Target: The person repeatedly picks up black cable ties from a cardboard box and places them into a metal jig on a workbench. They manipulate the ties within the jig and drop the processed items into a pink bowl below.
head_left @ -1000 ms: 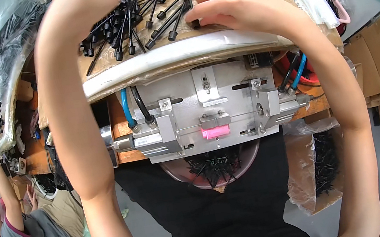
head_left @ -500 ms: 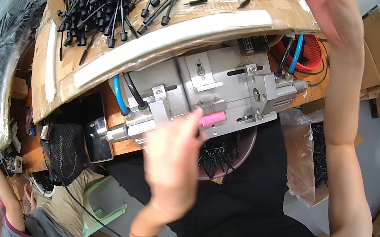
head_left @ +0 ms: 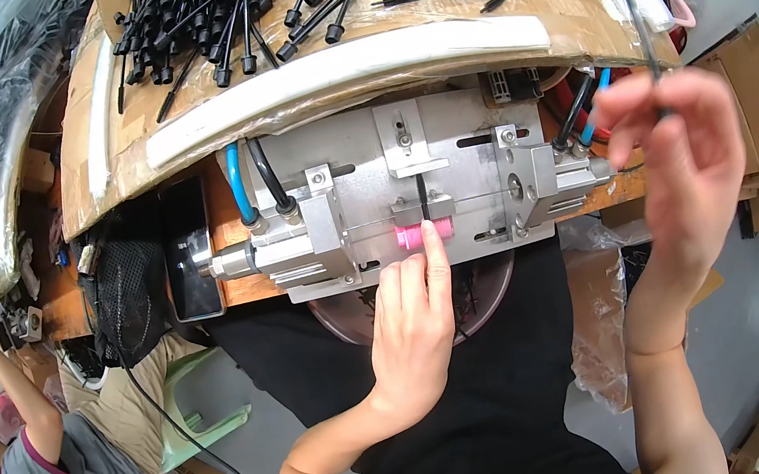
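Observation:
My left hand (head_left: 412, 317) reaches over the front of a metal clamping jig (head_left: 482, 239). Its index finger is stretched out and the other fingers are curled. The fingertip presses at a pink block (head_left: 441, 229), where a short black piece (head_left: 422, 191) stands in the slot between two small metal blocks. Off to the right, my right hand (head_left: 684, 148) pinches a thin black rod (head_left: 632, 10) that points upward and away. Its lower end is partly hidden by the fingers.
Black rods with thick ends (head_left: 208, 13) are heaped on a plastic-wrapped cardboard surface (head_left: 441, 8) behind the jig. Blue and black air hoses (head_left: 238, 186) enter the jig. Below it sits a bowl (head_left: 501, 292). A phone (head_left: 189, 250) lies left; another person (head_left: 74, 463) sits farther left.
My left hand has moved right, its index finger now on the pink block. A black piece now shows in the jig's slot. My right hand has come down and nearer, with a rod visible in it.

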The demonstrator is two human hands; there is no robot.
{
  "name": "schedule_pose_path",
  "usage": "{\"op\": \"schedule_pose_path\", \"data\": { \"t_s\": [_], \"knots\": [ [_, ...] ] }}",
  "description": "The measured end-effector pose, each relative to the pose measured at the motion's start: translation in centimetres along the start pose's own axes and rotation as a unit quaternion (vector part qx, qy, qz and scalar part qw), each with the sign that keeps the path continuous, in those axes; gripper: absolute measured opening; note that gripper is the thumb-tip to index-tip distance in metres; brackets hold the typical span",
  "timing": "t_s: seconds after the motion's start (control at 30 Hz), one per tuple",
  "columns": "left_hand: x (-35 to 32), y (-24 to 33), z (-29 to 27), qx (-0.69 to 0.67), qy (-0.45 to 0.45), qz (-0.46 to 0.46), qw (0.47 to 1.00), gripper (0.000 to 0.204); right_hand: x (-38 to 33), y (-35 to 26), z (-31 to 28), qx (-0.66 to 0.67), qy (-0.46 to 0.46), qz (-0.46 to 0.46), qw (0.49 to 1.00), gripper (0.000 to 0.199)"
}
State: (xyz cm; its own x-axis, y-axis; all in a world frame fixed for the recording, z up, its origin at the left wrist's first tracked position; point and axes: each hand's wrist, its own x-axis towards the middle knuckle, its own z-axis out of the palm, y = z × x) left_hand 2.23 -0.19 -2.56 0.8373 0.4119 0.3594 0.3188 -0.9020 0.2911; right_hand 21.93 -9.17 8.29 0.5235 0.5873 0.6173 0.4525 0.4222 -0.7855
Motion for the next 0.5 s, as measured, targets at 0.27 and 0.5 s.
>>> {"op": "schedule_pose_path", "data": {
  "t_s": [0.27, 0.5],
  "knots": [
    [11.1, -3.8, -6.4, -0.039, 0.128, 0.050, 0.990, 0.037, -11.5, 3.9, 5.2, -0.251, -0.125, 0.010, 0.960, 0.066],
    [18.0, -8.5, -8.2, -0.108, 0.000, 0.097, 0.989, 0.014, -12.3, 5.6, 7.4, -0.270, -0.190, 0.031, 0.944, 0.072]
  ]
}}
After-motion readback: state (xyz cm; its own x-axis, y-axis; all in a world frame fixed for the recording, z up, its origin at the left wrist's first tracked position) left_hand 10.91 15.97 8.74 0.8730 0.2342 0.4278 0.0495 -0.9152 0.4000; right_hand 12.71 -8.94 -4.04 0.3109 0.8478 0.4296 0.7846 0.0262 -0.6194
